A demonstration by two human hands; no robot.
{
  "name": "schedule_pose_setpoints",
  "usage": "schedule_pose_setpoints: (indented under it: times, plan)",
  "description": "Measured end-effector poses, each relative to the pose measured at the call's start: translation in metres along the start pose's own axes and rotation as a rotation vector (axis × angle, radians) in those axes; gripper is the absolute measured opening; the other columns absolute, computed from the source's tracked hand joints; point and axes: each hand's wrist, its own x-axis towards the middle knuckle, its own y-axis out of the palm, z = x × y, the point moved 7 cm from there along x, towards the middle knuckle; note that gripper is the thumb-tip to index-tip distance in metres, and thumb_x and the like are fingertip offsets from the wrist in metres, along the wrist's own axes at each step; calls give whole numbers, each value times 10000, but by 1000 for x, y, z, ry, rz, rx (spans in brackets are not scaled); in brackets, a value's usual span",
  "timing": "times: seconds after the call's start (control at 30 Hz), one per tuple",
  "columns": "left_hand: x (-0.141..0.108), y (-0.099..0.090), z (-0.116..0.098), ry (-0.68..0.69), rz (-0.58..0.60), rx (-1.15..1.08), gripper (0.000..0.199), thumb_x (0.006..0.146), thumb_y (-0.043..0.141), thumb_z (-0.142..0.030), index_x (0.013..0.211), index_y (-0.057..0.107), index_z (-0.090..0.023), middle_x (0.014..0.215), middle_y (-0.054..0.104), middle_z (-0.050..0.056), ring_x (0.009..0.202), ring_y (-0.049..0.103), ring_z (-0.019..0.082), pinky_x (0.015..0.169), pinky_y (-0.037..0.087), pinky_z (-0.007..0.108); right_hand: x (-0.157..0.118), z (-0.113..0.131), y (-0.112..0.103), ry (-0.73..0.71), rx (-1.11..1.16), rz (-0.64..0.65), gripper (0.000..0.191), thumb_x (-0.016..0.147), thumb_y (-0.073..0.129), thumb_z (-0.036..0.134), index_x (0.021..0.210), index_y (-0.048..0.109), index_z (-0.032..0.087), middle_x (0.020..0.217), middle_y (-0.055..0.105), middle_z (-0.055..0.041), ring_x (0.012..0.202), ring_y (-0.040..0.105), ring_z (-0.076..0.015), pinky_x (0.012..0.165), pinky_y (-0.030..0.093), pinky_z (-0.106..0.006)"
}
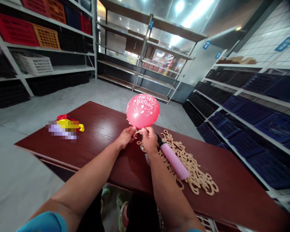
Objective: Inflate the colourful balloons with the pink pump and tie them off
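Observation:
An inflated red balloon (pixel 143 111) with white "Happy Birthday" print stands over the middle of the table. Its neck is pinched in the fingers of my left hand (pixel 127 137), just below the round body. My right hand (pixel 149 140) is closed beside it, thumb and fingertips gripping a thin pale cord (pixel 138 131) that runs towards the left fingers. Whether the cord goes around the neck cannot be made out. Right of my right hand lies a pink hand pump (pixel 174 161) with a black end, resting on a loose heap of beige cord (pixel 204 182).
Soft red and yellow pieces (pixel 71 123) lie on the left of the brown table (pixel 99 119), partly blurred out. Shelves with crates (pixel 14 29) stand left, a metal rack (pixel 137 71) behind, and dark blue crates (pixel 251 112) fill the right shelves.

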Motion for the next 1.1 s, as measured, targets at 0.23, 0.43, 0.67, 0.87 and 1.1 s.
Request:
schedule_pose_setpoints:
  times: [0.23, 0.43, 0.67, 0.87, 1.1]
  plan:
    - [-2, 4, 4, -27, 63, 76, 369, 745, 526, -501, 777, 526, -134, 544, 357, -48, 368, 221, 22, 351, 109, 182, 1, -6, -8, 79, 79, -44, 188, 841, 413, 353, 844, 516, 194, 631, 573, 33, 520, 524, -103, 608, 421, -242]
    - [2, -4, 3, -1, -21, 156, 332, 791, 451, -492, 760, 493, -165, 504, 322, -60, 371, 203, 51, 368, 134, 197, 2, -11, 0, 152, 269, -9, 185, 795, 481, 375, 831, 522, 199, 590, 543, 51, 454, 476, -81, 503, 406, -221]
    - [2, -20, -21, 297, -307, 669, 231, 799, 518, -315, 602, 522, -194, 582, 450, 14, 572, 445, 136, 525, 296, 212, 17, 1, -20, 306, 719, -48, 207, 779, 523, 402, 792, 475, 201, 619, 507, 56, 390, 394, -39, 367, 320, -175]
    - [2, -17, -18, 307, -241, 431, 189, 770, 542, -215, 585, 511, -189, 591, 470, 23, 587, 459, 137, 541, 335, 211, 62, 87, 4, -49, 511, 166, 185, 803, 500, 394, 875, 554, 232, 797, 612, -10, 705, 592, -122, 635, 488, -263]
    - [9, -9, 2, 40, -107, -94, 252, 815, 418, -346, 629, 360, -185, 486, 292, -63, 345, 211, 43, 342, 145, 175, 54, 96, 13, -107, 428, 177, 259, 861, 397, 395, 955, 561, 218, 946, 635, -22, 850, 590, -128, 773, 459, -275]
